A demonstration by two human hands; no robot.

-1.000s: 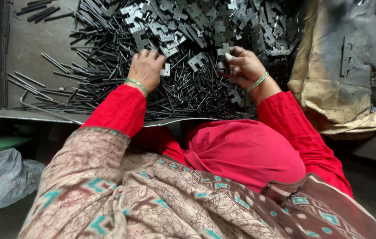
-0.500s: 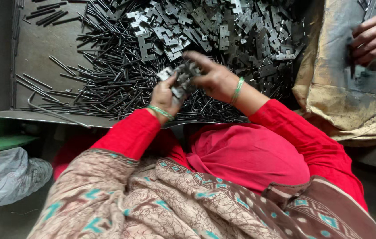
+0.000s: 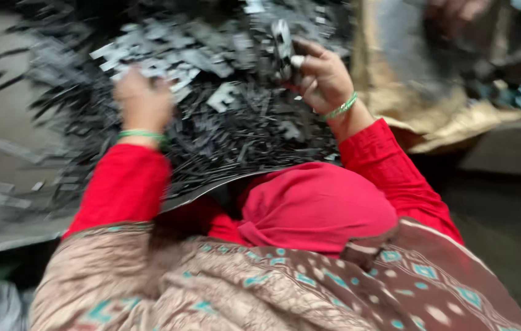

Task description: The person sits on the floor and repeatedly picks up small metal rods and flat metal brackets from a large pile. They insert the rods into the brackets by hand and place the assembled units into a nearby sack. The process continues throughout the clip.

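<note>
- The work surface is a dull grey metal sheet point(image 3: 9, 116), its near edge curving just above the person's lap; the whole view is blurred.
- A wide heap of small dark metal parts point(image 3: 229, 116) covers most of the sheet, flat stamped pieces at the far side and thin rod-like strips spilling toward the left.
- The right hand point(image 3: 321, 79) is raised over the heap's right part, fingers curled around a small stack of flat metal pieces point(image 3: 282, 46) held upright.
- The left hand point(image 3: 142, 101) rests on the heap left of centre; blur hides whether its fingers are spread or closed on anything.
- Both wrists wear green bangles below red sleeves.
- To the right lies crumpled tan sacking point(image 3: 456, 119), where another person's hand point(image 3: 456, 15) shows at the top edge.
- The floor beyond the sheet is dark.
</note>
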